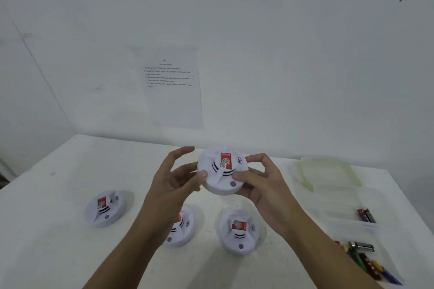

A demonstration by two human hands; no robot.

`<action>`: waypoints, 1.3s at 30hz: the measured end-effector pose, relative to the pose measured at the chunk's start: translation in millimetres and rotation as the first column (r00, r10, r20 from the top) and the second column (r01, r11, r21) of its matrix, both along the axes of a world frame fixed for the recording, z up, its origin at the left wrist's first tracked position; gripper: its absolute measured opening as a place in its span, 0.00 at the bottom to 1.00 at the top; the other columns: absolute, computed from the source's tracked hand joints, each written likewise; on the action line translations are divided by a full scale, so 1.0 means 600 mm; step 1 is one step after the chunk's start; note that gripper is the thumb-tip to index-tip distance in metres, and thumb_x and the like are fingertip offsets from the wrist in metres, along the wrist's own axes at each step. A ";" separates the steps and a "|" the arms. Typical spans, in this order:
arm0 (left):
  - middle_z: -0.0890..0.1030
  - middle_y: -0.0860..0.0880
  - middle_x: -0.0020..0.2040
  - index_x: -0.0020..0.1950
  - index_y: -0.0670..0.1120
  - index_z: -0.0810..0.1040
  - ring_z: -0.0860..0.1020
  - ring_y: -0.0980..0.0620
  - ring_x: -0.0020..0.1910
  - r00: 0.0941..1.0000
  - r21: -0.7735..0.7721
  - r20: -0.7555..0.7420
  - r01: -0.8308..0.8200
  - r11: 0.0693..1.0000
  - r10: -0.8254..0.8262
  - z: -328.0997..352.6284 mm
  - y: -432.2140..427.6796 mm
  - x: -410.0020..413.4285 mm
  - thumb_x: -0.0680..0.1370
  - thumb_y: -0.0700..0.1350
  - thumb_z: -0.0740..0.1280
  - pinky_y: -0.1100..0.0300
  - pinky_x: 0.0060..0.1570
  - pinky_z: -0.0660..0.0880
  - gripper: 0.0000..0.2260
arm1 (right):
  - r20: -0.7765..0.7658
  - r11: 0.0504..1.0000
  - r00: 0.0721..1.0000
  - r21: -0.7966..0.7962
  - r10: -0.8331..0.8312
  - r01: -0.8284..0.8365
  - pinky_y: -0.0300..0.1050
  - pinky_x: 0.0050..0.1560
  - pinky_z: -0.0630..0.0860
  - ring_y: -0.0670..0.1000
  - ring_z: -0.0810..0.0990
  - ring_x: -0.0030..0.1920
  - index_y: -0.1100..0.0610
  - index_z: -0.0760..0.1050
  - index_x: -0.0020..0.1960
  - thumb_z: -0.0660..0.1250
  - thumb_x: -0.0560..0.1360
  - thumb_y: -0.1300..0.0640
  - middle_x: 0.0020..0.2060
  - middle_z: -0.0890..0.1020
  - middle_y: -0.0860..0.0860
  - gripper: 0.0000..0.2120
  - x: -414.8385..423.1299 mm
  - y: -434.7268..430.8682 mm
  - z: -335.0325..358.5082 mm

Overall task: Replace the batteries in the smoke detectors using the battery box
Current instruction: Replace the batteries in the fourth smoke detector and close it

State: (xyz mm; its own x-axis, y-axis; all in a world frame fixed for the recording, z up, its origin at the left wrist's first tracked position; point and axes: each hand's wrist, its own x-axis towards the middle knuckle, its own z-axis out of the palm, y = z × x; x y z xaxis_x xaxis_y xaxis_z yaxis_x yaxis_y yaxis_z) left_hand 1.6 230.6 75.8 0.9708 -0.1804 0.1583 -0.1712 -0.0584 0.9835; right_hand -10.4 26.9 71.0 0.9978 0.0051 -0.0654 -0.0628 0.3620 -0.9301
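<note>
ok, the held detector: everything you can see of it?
The detector is a round white plastic disc, held above the table, face tilted toward the camera. Red label with a small sticker at centre, dark curved slots, sound-wave marks on the right, grey button near the lower edge. The right hand grips its right side, thumb on the face; the left hand touches the left rim by thumb.

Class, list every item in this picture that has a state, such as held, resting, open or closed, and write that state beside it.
held detector: in the air, label up.
right hand: grips held detector.
left hand: fingers spread, thumb touching held detector.
left detector: resting, label up.
middle detector: resting, partly hidden.
right detector: resting, label up.
battery box: open, batteries inside.
lid: off, lying behind box.
</note>
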 end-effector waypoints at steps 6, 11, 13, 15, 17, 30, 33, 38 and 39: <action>0.85 0.56 0.54 0.65 0.57 0.75 0.84 0.52 0.53 0.998 0.030 0.065 -0.021 0.999 0.019 -0.004 0.017 0.017 0.80 0.50 0.64 0.56 0.50 0.82 0.13 | 0.032 1.000 0.999 -0.025 -0.010 0.010 0.60 0.57 0.81 0.62 0.85 0.52 0.47 0.73 0.66 0.75 0.71 0.68 0.55 0.85 0.60 0.29 0.006 0.046 -0.011; 0.83 0.59 0.55 0.71 0.63 0.68 0.84 0.53 0.48 0.998 0.041 -0.024 0.063 0.997 -0.062 -0.019 0.024 0.008 0.77 0.48 0.71 0.63 0.43 0.79 0.25 | 0.069 0.992 0.991 -0.038 -0.118 0.121 0.59 0.57 0.82 0.60 0.85 0.56 0.46 0.77 0.64 0.77 0.71 0.64 0.55 0.85 0.57 0.25 0.005 0.083 -0.025; 0.84 0.55 0.54 0.72 0.63 0.67 0.84 0.52 0.48 0.996 0.014 -0.051 0.073 0.997 -0.073 -0.025 0.032 0.008 0.77 0.46 0.71 0.62 0.44 0.79 0.27 | 0.078 0.988 0.987 -0.045 -0.143 0.146 0.59 0.58 0.81 0.59 0.85 0.56 0.47 0.76 0.65 0.77 0.72 0.62 0.55 0.85 0.56 0.24 0.005 0.093 -0.029; 0.84 0.55 0.56 0.72 0.64 0.67 0.84 0.52 0.50 0.995 -0.014 -0.069 0.073 0.997 -0.074 -0.028 0.043 0.013 0.78 0.44 0.71 0.59 0.47 0.80 0.27 | 0.081 0.988 0.987 -0.057 -0.137 0.141 0.61 0.60 0.80 0.58 0.84 0.57 0.49 0.75 0.66 0.75 0.74 0.61 0.57 0.84 0.56 0.23 0.006 0.100 -0.032; 0.84 0.57 0.57 0.71 0.66 0.67 0.83 0.52 0.53 0.993 -0.029 -0.088 0.074 0.997 -0.076 -0.030 0.054 0.018 0.79 0.41 0.69 0.57 0.50 0.81 0.27 | 0.092 0.990 0.990 -0.078 -0.109 0.116 0.62 0.61 0.79 0.59 0.84 0.57 0.50 0.74 0.66 0.72 0.76 0.61 0.57 0.85 0.56 0.20 0.005 0.105 -0.034; 0.79 0.57 0.66 0.74 0.64 0.65 0.81 0.50 0.60 0.966 0.001 -0.096 0.240 0.971 -0.239 -0.049 0.100 0.025 0.79 0.43 0.70 0.47 0.57 0.81 0.29 | 0.212 0.942 0.977 -0.332 0.031 0.042 0.55 0.56 0.82 0.54 0.80 0.63 0.49 0.69 0.71 0.80 0.66 0.70 0.63 0.81 0.49 0.40 0.001 0.121 -0.067; 0.79 0.59 0.65 0.73 0.65 0.65 0.81 0.53 0.60 0.967 -0.010 -0.104 0.231 0.973 -0.231 -0.071 0.097 0.009 0.79 0.41 0.68 0.53 0.56 0.81 0.28 | 0.205 0.947 0.979 -0.314 -0.003 0.069 0.49 0.55 0.82 0.52 0.80 0.64 0.50 0.69 0.71 0.79 0.65 0.70 0.63 0.81 0.47 0.39 -0.013 0.123 -0.091; 0.78 0.57 0.67 0.73 0.64 0.66 0.81 0.51 0.58 0.965 -0.018 -0.133 0.228 0.974 -0.228 -0.098 0.092 -0.016 0.80 0.39 0.67 0.55 0.49 0.81 0.28 | 0.179 0.944 0.984 -0.321 -0.022 0.080 0.54 0.58 0.82 0.52 0.80 0.63 0.49 0.69 0.72 0.80 0.66 0.69 0.64 0.80 0.48 0.40 -0.037 0.123 -0.119; 0.78 0.57 0.66 0.73 0.64 0.66 0.81 0.51 0.57 0.964 -0.015 -0.143 0.225 0.974 -0.224 -0.102 0.090 -0.020 0.81 0.39 0.67 0.56 0.49 0.81 0.28 | 0.172 0.940 0.985 -0.333 -0.022 0.079 0.54 0.58 0.82 0.52 0.80 0.63 0.48 0.69 0.72 0.80 0.66 0.69 0.64 0.80 0.48 0.40 -0.039 0.123 -0.125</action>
